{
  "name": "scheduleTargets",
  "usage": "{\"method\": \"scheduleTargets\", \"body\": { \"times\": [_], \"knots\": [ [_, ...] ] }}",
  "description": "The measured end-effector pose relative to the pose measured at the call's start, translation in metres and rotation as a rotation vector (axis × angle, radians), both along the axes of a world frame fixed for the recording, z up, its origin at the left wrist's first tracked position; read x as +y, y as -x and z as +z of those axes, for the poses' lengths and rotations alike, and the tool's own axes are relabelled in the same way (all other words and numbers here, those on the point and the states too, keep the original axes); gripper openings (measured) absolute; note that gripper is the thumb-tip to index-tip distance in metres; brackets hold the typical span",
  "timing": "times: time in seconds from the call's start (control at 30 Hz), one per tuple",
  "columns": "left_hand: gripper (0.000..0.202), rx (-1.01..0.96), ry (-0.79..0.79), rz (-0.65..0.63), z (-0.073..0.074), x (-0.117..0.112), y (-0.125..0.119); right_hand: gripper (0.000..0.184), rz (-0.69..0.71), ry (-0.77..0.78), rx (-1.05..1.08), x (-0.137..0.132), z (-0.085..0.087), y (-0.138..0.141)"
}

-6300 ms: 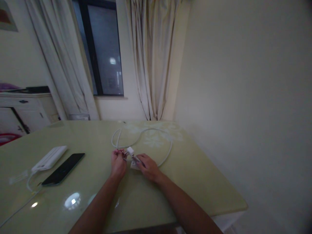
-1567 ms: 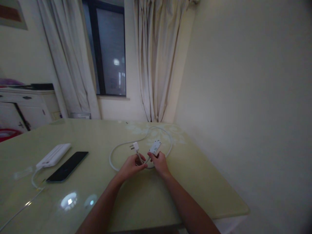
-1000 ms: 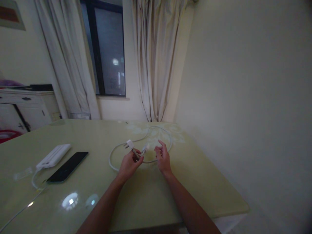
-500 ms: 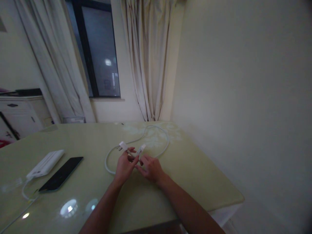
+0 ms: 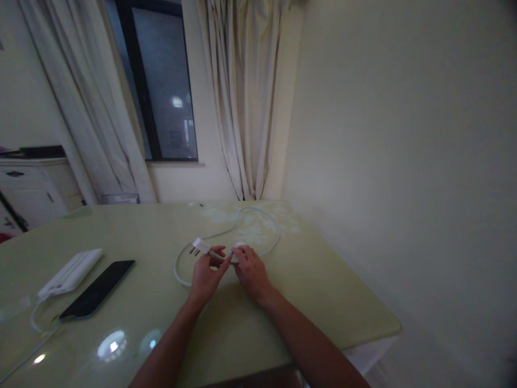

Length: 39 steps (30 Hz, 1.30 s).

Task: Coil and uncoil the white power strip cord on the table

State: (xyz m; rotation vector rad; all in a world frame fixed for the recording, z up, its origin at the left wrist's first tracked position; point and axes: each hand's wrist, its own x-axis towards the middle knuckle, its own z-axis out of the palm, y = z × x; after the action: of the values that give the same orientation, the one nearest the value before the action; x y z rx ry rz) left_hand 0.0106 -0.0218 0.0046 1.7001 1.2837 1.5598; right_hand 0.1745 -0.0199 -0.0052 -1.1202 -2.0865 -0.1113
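A white power cord (image 5: 278,229) lies in a wide loop on the table, both its ends coming up to my hands. My left hand (image 5: 205,277) is closed on the cord just behind its white plug (image 5: 201,246), whose metal prongs point left. Close beside it, my right hand (image 5: 252,272) has its fingers closed over the cord's other end, a white connector (image 5: 239,245) that is mostly covered by the fingers. The thumb and fingertips of the two hands nearly meet between the plug and the connector.
On the left of the glossy table (image 5: 153,237) lie a white power bank (image 5: 72,272) with a cable and a black phone (image 5: 99,290). A wall (image 5: 383,178) runs along the right side. Curtains (image 5: 252,108) and a window (image 5: 167,81) are behind the table.
My right hand has moved up and forward, and its fingers now cover the connector that stood out before. The plug in my left hand has tipped slightly lower and to the left.
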Motion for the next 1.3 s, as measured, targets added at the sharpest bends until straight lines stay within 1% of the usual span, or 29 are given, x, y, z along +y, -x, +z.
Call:
{"method": "scheduleTargets", "body": {
  "times": [0.17,0.33,0.47,0.53,0.63,0.8,0.9,1.0,1.13,1.23,1.3],
  "knots": [
    [0.044,0.028,-0.013,0.022,0.002,-0.002,-0.004,0.046,-0.014,-0.045,0.016,0.002,-0.001,0.0],
    [0.039,0.176,-0.071,0.09,0.002,-0.006,-0.004,0.044,-0.003,-0.102,-0.009,0.007,-0.006,0.0],
    [0.038,0.257,-0.079,0.128,0.001,-0.008,-0.001,0.041,-0.02,-0.131,-0.002,0.01,-0.008,-0.003],
    [0.037,0.292,-0.109,0.156,0.002,-0.009,0.001,0.036,-0.009,-0.146,-0.004,0.01,-0.007,-0.005],
    [0.037,0.304,-0.227,0.207,0.003,-0.011,0.005,0.029,0.024,-0.187,0.014,0.007,-0.001,-0.009],
    [0.035,0.248,-0.34,0.231,-0.001,-0.013,0.011,0.032,0.14,-0.221,0.037,-0.001,0.012,-0.016],
    [0.037,0.16,-0.348,0.153,-0.006,-0.012,0.013,0.032,0.194,-0.226,0.029,-0.005,0.018,-0.019],
    [0.041,0.061,-0.276,0.06,-0.008,-0.014,0.011,0.032,0.234,-0.241,0.035,-0.007,0.02,-0.021],
    [0.047,0.024,-0.175,0.033,0.0,-0.019,0.006,0.029,0.264,-0.227,0.065,-0.005,0.017,-0.025],
    [0.044,-0.056,-0.094,-0.085,0.008,-0.019,0.005,0.027,0.269,-0.217,0.126,0.0,0.013,-0.028],
    [0.041,-0.116,-0.048,-0.17,0.012,-0.018,0.004,0.022,0.213,-0.227,0.199,0.003,0.011,-0.03]
  ]
}}
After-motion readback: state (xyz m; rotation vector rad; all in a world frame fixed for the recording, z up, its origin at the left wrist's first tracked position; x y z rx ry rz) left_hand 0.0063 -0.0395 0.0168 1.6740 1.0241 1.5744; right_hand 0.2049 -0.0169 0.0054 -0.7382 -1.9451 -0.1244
